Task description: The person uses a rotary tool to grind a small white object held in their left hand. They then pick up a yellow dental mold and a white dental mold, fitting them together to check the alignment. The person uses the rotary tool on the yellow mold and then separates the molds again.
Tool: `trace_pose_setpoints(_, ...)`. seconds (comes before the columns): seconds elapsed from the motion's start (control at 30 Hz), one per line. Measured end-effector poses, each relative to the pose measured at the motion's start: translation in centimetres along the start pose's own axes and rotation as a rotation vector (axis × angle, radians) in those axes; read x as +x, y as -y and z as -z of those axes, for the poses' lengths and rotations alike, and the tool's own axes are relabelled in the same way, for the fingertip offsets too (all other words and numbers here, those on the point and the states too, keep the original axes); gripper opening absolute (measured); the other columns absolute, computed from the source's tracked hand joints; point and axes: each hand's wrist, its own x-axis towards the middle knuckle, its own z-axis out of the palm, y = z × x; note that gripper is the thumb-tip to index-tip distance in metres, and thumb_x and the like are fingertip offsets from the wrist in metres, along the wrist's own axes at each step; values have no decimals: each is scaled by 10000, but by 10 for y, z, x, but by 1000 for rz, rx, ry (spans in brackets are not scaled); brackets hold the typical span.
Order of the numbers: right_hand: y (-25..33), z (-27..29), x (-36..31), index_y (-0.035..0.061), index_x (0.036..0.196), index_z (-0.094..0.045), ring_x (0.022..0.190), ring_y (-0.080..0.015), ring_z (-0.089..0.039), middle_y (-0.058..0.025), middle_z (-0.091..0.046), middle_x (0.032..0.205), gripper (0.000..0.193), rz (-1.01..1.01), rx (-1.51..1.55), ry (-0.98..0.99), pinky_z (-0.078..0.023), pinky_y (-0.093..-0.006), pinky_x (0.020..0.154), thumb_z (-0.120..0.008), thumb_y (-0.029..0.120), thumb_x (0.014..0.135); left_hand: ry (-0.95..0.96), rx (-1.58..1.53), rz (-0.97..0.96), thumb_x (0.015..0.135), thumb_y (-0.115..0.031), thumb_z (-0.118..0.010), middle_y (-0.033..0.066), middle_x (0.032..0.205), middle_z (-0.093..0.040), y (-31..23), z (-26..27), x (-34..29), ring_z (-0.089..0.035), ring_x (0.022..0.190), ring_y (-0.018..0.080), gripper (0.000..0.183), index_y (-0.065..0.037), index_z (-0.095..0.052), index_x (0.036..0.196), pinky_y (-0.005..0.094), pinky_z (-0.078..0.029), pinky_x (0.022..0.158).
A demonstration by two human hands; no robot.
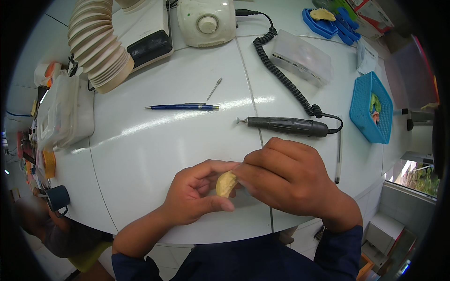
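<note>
Near the table's front edge, my left hand (194, 192) holds a small pale-yellow plaster dental cast (226, 184) between thumb and fingers. My right hand (290, 178) is closed in a pinch at the cast's right side, its fingertips against or very near it. Whatever those fingertips grip, if anything, is hidden behind them. Just beyond the right hand lies a black rotary handpiece (287, 126) with a small disc-shaped bit at its left end. Farther off, a blue mechanical pencil (182, 107) and a slim metal bur (214, 89) rest on the white table (136, 154).
A control box with a dial (206, 23) stands at the back, its coiled black cord (286, 75) running to the handpiece. Also around are a ribbed suction hose (98, 47), a clear plastic box (301, 57), a blue basket (371, 107) and a pen (339, 157). At far left sits another person (61, 234).
</note>
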Motion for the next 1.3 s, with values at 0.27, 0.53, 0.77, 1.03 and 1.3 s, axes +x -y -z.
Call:
trace_pose_setpoints(0.27,1,-3,-2,57,954,-673,741,-151,-563,-14,-570,831,266,-4,-47,-20,-448,-268,568,-672,151,705,108,24,-16,829,-38,-772,130,1284,-563,3,12,-1,-576,1154,185,621,36,-467,1365,334,-487,998)
trace_pose_setpoints(0.53,3,4,1,77,895,-681,677,-160,-591,-28,-631,831,255,-59,-3,14,-487,-277,552,-759,111,655,96,13,-23,822,-49,-780,140,1301,-558,3,9,-1,-571,1175,194,637,40,-464,1369,341,-483,1017)
trace_pose_setpoints(0.77,3,4,0,84,867,-684,677,-163,-594,-28,-644,828,248,-92,60,4,-491,-284,544,-778,83,638,130,36,-66,806,-25,-787,147,1312,-557,4,11,1,-574,1160,193,651,41,-472,1372,341,-489,1004)
trace_pose_setpoints(1.03,3,2,-2,69,893,-670,706,-154,-559,-12,-577,822,203,-60,15,-26,-458,-269,549,-695,137,703,128,32,-57,800,-34,-795,148,1294,-568,4,10,0,-589,1120,195,660,42,-475,1372,346,-492,978)
trace_pose_setpoints(1.3,5,1,-3,66,888,-671,681,-157,-579,-27,-613,829,251,-42,-18,-48,-475,-274,536,-734,101,648,90,16,-43,813,-57,-791,146,1242,-590,2,6,-1,-601,1076,196,659,49,-465,1375,341,-489,964)
